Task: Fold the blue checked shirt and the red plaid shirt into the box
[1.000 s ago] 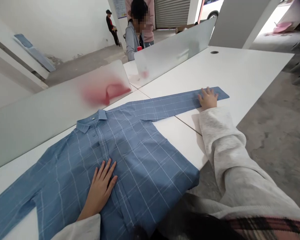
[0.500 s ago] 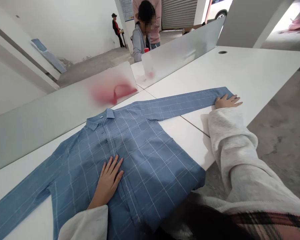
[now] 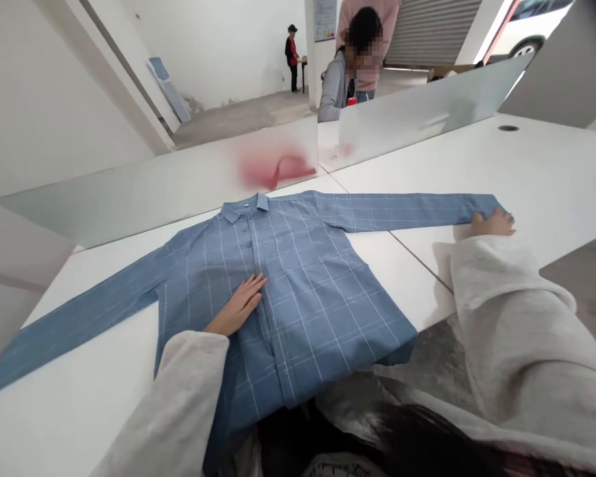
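Observation:
A blue long-sleeved shirt with a thin white check lies spread front side up, buttoned at the front, its collar at the far side. Both sleeves stretch outward, and the hem hangs over the near table edge. My left hand rests flat on the chest beside the button placket, fingers extended and holding nothing. Out at the cuff on the right, my right hand has its fingers bent around the sleeve end. Grey sleeves cover both my forearms.
Beneath the shirt is a white table with seams and a round cable hole. Frosted partitions run along its far side, a blurred red item behind one. Beyond sit or stand several people, one in a grey top.
My right hand's spread fingers have curled at the cuff, and the right sleeve lies straighter. My left hand stays on the chest, its fingers now closer together. The camera view has shifted and turned.

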Available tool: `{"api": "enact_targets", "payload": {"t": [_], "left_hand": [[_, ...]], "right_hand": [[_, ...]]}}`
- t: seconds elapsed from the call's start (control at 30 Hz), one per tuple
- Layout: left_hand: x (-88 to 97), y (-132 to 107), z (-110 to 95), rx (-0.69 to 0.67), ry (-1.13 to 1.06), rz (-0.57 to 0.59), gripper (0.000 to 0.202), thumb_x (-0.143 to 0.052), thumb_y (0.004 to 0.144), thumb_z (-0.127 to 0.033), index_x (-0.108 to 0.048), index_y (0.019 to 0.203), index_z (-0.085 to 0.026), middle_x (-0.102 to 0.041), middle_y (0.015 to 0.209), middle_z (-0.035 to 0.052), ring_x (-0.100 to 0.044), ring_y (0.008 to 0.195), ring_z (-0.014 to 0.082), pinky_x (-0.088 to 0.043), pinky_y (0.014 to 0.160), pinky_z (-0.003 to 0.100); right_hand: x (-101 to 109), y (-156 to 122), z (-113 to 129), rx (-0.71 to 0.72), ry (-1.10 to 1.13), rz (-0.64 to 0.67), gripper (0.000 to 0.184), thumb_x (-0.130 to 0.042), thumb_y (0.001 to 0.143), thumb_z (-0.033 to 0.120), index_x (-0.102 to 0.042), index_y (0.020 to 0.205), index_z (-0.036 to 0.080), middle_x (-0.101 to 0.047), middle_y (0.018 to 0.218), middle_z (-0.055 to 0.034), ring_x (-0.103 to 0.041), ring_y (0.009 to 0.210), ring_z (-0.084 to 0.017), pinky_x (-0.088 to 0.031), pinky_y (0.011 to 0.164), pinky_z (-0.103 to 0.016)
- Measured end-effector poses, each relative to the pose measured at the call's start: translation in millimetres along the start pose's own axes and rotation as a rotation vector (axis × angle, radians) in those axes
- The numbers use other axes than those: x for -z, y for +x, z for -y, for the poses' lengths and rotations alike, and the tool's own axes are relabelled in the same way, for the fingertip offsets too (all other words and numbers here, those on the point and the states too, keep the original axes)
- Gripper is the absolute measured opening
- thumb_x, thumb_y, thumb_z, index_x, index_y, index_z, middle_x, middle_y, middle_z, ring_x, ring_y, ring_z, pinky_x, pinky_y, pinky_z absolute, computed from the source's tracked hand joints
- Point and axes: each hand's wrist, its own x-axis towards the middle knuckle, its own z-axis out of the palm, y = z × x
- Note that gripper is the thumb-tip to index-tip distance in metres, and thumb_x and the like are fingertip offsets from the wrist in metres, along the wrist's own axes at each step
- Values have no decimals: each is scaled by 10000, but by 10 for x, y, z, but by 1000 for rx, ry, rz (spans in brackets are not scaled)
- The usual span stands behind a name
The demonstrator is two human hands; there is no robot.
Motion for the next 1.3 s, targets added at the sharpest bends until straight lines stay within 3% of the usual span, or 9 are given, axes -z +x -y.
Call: {"api": "enact_targets", "payload": {"t": [0.13, 0.3, 0.43, 0.5, 0.57, 0.73, 0.9, 1.17, 1.3], "left_hand": [[289, -293, 239, 30, -9, 5, 595, -204, 957, -529, -382, 1421, -202, -351, 1506, 50, -252, 1413, 189, -275, 1139, 402], [521, -456, 817, 172, 346, -222, 524, -277, 937, -485, -603, 1202, -172, -547, 1359, 84, -422, 1320, 254, -239, 1134, 486], [429, -480, 1147, 382, 411, -402, 495, -273, 933, -365, -574, 1217, -94, -586, 1291, 159, -506, 1235, 274, -354, 1059, 467], [320, -484, 1195, 457, 446, -396, 516, -299, 927, -358, -509, 1306, -77, -506, 1379, 173, -421, 1312, 312, -306, 1078, 515], [231, -487, 1194, 494, 481, -351, 531, -319, 930, -357, -455, 1368, -88, -435, 1443, 148, -337, 1368, 314, -234, 1117, 520], [172, -510, 1208, 479, 501, -313, 545, -294, 951, -377, -419, 1403, -99, -392, 1473, 122, -319, 1382, 288, -234, 1133, 478], [157, -493, 1306, 442, 533, -339, 549, -254, 961, -396, -410, 1414, -128, -391, 1474, 107, -326, 1380, 287, -246, 1127, 491], [252, -413, 1376, 435, 482, -329, 537, -257, 967, -390, -402, 1420, -141, -379, 1484, 98, -309, 1388, 281, -237, 1135, 479], [199, -446, 1241, 395, 459, -294, 527, -263, 972, -374, -422, 1405, -119, -380, 1480, 117, -284, 1395, 305, -240, 1130, 510]], "right_hand": [[203, -320, 514, 69, 90, 160, 610, -380, 907, 378, -323, 1422, 56, -284, 1436, -333, -324, 1277, -411, -348, 882, -555], [626, -1007, 1991, 729, 150, 294, 592, -376, 943, 412, -304, 1459, 131, -182, 1530, -240, -200, 1391, -387, -296, 1004, -578], [809, -1902, 3190, 1174, 198, 240, 511, -337, 966, 361, -365, 1445, 184, -222, 1543, -159, -209, 1403, -348, -249, 1069, -550], [784, -2401, 3617, 1348, 165, 314, 496, -337, 970, 393, -401, 1429, 217, -245, 1543, -125, -189, 1411, -345, -196, 1093, -568], [708, -2836, 3926, 1395, 187, 356, 505, -306, 977, 431, -387, 1439, 243, -252, 1543, -113, -192, 1412, -340, -184, 1095, -580], [472, -3330, 4367, 1317, 300, 369, 606, -288, 953, 540, -256, 1494, 269, -166, 1569, -104, -101, 1430, -352, -87, 1100, -621], [311, -3242, 4580, 1254, 195, 598, 667, -201, 924, 632, -223, 1500, 298, -144, 1576, -77, -85, 1433, -351, -84, 1089, -642], [205, -3179, 4703, 1258, 176, 575, 667, -190, 917, 640, -222, 1498, 315, -141, 1578, -61, -92, 1435, -339, -97, 1095, -628], [186, -3186, 4706, 1255, 178, 550, 666, -187, 916, 639, -221, 1498, 317, -145, 1578, -55, -97, 1434, -336, -100, 1098, -620]]}}
